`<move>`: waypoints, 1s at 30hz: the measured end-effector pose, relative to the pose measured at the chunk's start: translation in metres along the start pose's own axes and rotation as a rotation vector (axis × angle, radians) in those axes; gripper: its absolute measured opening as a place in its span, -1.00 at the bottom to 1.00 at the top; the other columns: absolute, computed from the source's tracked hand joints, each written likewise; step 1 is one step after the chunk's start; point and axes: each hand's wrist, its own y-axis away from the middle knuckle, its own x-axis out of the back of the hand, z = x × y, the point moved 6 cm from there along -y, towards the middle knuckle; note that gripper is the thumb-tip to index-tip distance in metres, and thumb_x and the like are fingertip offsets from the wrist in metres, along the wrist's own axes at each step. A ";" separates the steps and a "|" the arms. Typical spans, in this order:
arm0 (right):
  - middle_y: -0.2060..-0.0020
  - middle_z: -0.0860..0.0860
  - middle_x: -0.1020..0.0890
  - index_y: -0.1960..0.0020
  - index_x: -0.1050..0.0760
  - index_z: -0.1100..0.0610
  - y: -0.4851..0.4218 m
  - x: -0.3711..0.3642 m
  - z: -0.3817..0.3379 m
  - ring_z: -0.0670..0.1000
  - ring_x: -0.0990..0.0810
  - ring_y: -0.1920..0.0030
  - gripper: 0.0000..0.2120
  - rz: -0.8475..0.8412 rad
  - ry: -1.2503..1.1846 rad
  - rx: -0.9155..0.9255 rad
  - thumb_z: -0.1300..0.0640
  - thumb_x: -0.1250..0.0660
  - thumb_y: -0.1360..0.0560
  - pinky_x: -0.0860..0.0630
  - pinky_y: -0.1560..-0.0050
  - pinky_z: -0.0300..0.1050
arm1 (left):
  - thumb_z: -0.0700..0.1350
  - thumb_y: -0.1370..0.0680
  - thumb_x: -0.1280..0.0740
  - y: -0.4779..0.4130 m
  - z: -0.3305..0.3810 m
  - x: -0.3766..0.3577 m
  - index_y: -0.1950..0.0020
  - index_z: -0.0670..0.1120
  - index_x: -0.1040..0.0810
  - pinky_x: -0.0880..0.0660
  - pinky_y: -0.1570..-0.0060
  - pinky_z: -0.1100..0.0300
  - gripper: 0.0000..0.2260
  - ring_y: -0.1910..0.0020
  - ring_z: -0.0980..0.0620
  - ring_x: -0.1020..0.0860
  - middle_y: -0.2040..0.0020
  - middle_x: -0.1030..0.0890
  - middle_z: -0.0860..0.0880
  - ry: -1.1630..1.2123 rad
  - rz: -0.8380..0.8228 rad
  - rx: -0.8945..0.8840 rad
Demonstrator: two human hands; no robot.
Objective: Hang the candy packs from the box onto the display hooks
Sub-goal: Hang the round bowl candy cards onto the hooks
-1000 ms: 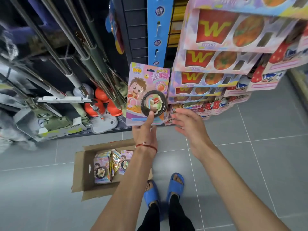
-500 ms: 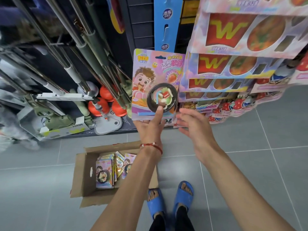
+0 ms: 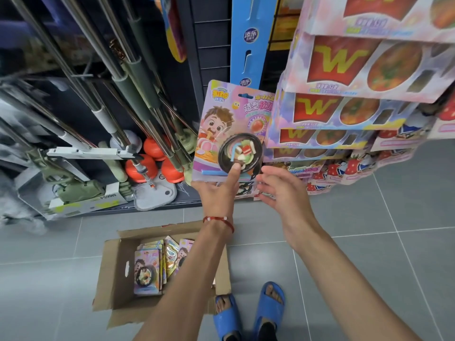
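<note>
The left hand (image 3: 216, 193) holds a candy pack (image 3: 229, 134) up, thumb on its front. The right hand (image 3: 280, 190) is beside it, fingers loose. The box (image 3: 118, 274) sits on the floor.

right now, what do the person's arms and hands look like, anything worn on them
The left hand and right hand are bare, no gloves or visible rings. No sleeves show on either forearm. A thin red cord bracelet with small pale beads circles the left wrist; the right wrist wears nothing.
</note>
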 end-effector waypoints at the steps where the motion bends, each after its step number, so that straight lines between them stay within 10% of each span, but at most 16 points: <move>1: -0.08 0.11 -0.71 -0.03 -0.62 0.02 0.000 0.000 0.000 0.05 -0.69 -0.08 -0.88 0.002 0.003 -0.001 0.20 -0.35 -0.60 -0.57 0.06 -0.16 | -0.01 -0.30 -0.64 -0.001 0.002 -0.001 -0.32 -0.14 -0.25 -0.61 -0.19 -0.12 -0.23 -0.20 -0.05 -0.65 -0.20 -0.63 -0.14 -0.021 0.013 -0.016; 20: -0.04 0.13 -0.72 -0.09 -0.64 0.05 -0.006 -0.001 0.008 0.09 -0.69 -0.11 -0.88 0.007 0.004 -0.048 0.17 -0.36 -0.59 -0.59 -0.03 -0.11 | -0.10 -0.45 -0.57 -0.007 -0.012 -0.008 -0.31 -0.02 -0.16 -0.62 0.16 0.21 -0.34 -0.01 0.15 -0.58 -0.16 -0.58 0.00 0.059 0.075 0.131; 30: -0.04 0.11 -0.73 -0.12 -0.64 0.08 -0.007 -0.003 0.022 0.02 -0.69 -0.03 -0.85 -0.009 0.009 -0.077 0.19 -0.35 -0.60 -0.59 -0.02 -0.13 | -0.05 -0.44 -0.59 -0.011 -0.033 -0.007 -0.34 -0.06 -0.18 -0.61 -0.02 0.12 -0.31 -0.03 0.02 -0.60 -0.04 -0.57 -0.08 0.056 -0.001 0.206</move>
